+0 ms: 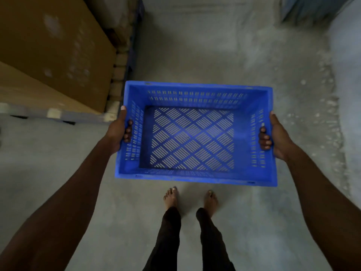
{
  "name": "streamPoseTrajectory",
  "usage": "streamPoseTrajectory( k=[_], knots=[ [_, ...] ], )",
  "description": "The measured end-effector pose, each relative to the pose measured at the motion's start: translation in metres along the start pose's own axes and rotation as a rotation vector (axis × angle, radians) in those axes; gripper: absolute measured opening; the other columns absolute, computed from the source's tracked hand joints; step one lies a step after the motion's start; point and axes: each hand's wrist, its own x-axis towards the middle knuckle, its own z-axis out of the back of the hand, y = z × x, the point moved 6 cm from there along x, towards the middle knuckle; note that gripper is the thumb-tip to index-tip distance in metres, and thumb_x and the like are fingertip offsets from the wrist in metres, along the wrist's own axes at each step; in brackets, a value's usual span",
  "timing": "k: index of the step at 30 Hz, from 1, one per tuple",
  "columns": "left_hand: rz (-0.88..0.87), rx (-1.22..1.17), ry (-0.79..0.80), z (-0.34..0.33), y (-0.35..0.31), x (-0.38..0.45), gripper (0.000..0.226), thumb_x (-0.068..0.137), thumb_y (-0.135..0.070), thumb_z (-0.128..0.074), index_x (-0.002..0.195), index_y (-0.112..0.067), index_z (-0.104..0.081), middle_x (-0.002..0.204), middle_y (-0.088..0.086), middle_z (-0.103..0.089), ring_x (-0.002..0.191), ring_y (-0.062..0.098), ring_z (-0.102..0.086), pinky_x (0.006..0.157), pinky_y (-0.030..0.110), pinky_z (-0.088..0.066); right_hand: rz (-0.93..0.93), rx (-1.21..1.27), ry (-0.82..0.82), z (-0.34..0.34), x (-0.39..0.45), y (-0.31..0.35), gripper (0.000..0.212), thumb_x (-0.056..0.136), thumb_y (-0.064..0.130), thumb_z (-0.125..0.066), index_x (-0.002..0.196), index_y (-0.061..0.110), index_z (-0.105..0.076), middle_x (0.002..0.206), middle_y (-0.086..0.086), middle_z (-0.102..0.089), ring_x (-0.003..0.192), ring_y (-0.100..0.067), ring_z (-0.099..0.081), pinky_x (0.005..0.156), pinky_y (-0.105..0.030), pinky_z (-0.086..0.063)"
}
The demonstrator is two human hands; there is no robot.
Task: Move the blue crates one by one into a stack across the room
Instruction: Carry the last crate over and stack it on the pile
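You hold the empty crate [195,133] level above the floor [195,55], left hand [117,132] and right hand [277,137] clasping its end handle slots. It looks light and stiff; keep that grip.

No legible text, label, brand, number or sign appears in the head view. The blue crate [195,133], at the centre of the frame, shows only slotted vent patterns on its walls and base; no moulded lettering can be made out. The cardboard box [48,51], at the upper left of the frame, carries pale smudged marks on its face, too blurred to read as print.
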Motion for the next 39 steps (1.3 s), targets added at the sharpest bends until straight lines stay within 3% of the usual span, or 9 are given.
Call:
streamPoseTrajectory(
  k=[10,20,29,34,39],
  knots=[
    [-0.157,0.024,0.012,-0.019,-0.114,-0.208,0.062,0.090,-0.079,-0.041,0.074,-0.020,-0.047,0.054,-0.005,-0.031,0.039,0.009,-0.024,0.037,0.018,-0.023,0.124,0.029,0.000,0.060,-0.202,0.086,0.066,0.081,0.084,-0.042,0.070,0.019,-0.041,0.048,0.005,-0.025,0.034,-0.008,-0.018,0.033,-0.016,-0.017],
    [-0.250,0.167,0.145,-0.081,-0.169,-0.258,0.062,0.091,-0.079,-0.037,0.074,-0.020,-0.046,0.052,-0.005,-0.032,0.037,0.008,-0.023,0.035,0.016,-0.021,0.219,0.180,-0.075,0.128,-0.301,0.080,0.061,0.091,0.073,-0.040,0.075,0.014,-0.045,0.051,0.002,-0.032,0.034,-0.008,-0.023,0.033,-0.017,-0.020],
    [-0.282,0.451,0.440,-0.177,-0.193,-0.253,0.061,0.090,-0.080,-0.035,0.074,-0.022,-0.045,0.053,-0.006,-0.032,0.038,0.007,-0.022,0.034,0.016,-0.021,0.228,0.423,-0.370,0.166,-0.377,-0.023,0.065,0.086,0.079,-0.043,0.075,0.014,-0.045,0.052,0.002,-0.032,0.036,-0.009,-0.020,0.033,-0.020,-0.020],
    [-0.314,0.642,0.651,-0.257,-0.177,-0.275,0.061,0.090,-0.080,-0.039,0.075,-0.021,-0.047,0.054,-0.005,-0.034,0.039,0.009,-0.024,0.036,0.018,-0.022,0.223,0.631,-0.563,0.172,-0.439,-0.124,0.066,0.079,0.080,-0.048,0.074,0.015,-0.044,0.053,0.002,-0.034,0.037,-0.009,-0.021,0.032,-0.020,-0.021],
    [-0.324,0.823,0.907,-0.335,-0.131,-0.330,0.061,0.089,-0.080,-0.042,0.077,-0.020,-0.047,0.055,-0.004,-0.033,0.041,0.010,-0.023,0.037,0.020,-0.023,0.213,0.874,-0.775,0.158,-0.516,-0.239,0.064,0.088,0.077,-0.042,0.074,0.014,-0.045,0.055,0.001,-0.035,0.037,-0.009,-0.023,0.033,-0.018,-0.022]
  ],
)
